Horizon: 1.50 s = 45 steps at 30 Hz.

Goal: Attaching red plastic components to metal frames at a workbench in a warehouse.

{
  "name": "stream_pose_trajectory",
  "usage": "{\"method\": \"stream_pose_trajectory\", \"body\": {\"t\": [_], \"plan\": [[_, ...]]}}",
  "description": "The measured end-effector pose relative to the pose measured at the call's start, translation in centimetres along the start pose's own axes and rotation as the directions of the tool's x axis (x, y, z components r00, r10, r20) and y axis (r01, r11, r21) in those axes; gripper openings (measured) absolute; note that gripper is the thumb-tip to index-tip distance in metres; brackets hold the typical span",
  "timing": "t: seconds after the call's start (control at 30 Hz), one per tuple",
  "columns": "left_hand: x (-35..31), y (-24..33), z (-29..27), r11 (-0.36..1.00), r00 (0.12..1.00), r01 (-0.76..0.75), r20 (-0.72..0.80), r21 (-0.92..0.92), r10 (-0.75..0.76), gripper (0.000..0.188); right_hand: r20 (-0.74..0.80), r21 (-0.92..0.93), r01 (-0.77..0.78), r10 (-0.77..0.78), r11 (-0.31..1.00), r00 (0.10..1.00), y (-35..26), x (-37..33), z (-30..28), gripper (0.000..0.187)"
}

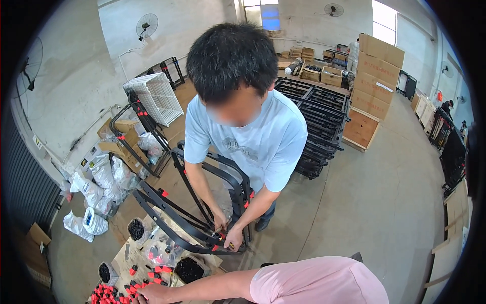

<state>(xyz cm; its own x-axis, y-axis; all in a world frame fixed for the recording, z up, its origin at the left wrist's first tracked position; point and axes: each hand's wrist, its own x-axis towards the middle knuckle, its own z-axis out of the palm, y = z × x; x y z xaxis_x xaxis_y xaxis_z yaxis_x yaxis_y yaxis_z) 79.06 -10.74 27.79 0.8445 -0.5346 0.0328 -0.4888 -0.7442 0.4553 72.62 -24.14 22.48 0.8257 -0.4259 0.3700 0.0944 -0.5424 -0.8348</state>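
My right arm, in a pink sleeve, stretches leftward along the lower edge. My right hand (153, 293) is over the pile of red and black plastic parts (109, 294) on the worktable (123, 259). The lower edge cuts off some of its fingers, so its grip does not show. My left hand is out of view. Across the table, a co-worker in a light blue shirt bends over a black curved tubular frame (169, 226). Both of the co-worker's hands (234, 238) are at its lower joint, with a small yellow and black tool (232, 245) in one.
A bag of black parts (189, 270) stands open beside my forearm, with smaller bags (136, 229) farther left. White sacks (104, 177) lie by the left wall. Behind the co-worker are stacked black frames (316, 126) and tall cardboard boxes (374, 76).
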Motion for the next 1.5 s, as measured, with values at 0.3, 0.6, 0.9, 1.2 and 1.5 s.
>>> {"method": "stream_pose_trajectory", "body": {"t": [0.3,0.6,0.9,1.2,1.5], "plan": [[0.6,0.7,0.3,0.960,0.999,-0.028,-0.042,-0.279,0.017,0.039,0.221,0.143,-0.129,0.096,0.981,0.971,-0.7,0.2,-1.7,0.027],[0.1,1.8,0.2,0.988,0.989,0.108,-0.085,-0.107,-0.118,0.044,0.145,-0.086,-0.075,0.087,0.993,0.986,-1.4,0.2,-3.2,0.036],[-1.1,1.4,-0.9,0.985,0.986,0.137,-0.080,-0.102,-0.145,0.040,0.244,-0.134,-0.088,0.119,0.987,0.963,-3.3,0.0,-3.5,0.044],[-0.9,1.4,-0.5,0.991,0.989,0.094,-0.105,-0.100,-0.104,0.039,0.242,-0.180,-0.102,0.145,0.978,0.960,-3.5,0.2,-3.9,0.047],[-0.9,1.9,-0.7,0.992,0.992,0.099,-0.072,-0.080,-0.104,0.041,0.204,-0.175,-0.086,0.122,0.981,0.971,-2.2,0.1,-3.6,0.042]]}}
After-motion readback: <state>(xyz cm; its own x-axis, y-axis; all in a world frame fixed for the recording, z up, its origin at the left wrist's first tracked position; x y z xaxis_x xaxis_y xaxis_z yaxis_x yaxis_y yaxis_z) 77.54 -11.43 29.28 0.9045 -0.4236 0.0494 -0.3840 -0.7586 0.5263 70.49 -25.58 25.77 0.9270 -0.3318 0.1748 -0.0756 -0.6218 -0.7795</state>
